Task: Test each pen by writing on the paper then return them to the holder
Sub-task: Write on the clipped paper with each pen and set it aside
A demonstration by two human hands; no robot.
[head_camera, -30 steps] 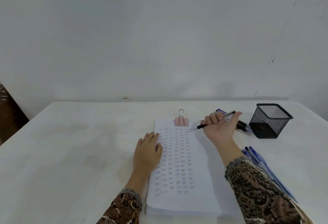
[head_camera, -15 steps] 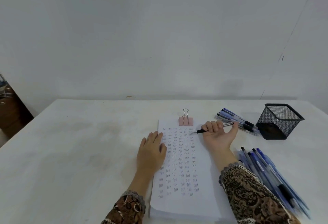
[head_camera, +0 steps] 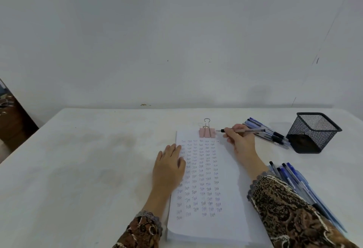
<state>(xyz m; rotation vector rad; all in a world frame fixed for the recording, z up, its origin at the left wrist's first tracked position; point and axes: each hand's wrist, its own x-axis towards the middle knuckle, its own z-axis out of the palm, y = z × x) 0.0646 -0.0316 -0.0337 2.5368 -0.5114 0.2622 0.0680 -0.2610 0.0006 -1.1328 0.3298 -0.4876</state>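
A stack of white paper [head_camera: 229, 198], covered in columns of small handwritten words, lies in front of me, clipped at its top by a pink binder clip [head_camera: 207, 132]. My left hand [head_camera: 170, 166] rests flat on the paper's left edge. My right hand [head_camera: 240, 141] grips a pen [head_camera: 249, 130] with a black grip, its tip pointing left beside the clip at the paper's top right. An empty black mesh holder [head_camera: 312, 132] stands at the right. One group of pens [head_camera: 269, 134] lies left of the holder, another group of pens [head_camera: 294, 181] beside my right forearm.
The white table [head_camera: 78, 169] meets a plain white wall at the back. Dark brown furniture [head_camera: 11, 118] shows past the table's left edge. My patterned sleeves [head_camera: 290, 214] cover both forearms.
My right hand has turned the pen from a loose fist hold into a writing grip and brought its tip to the paper's top right. My left hand stays flat.
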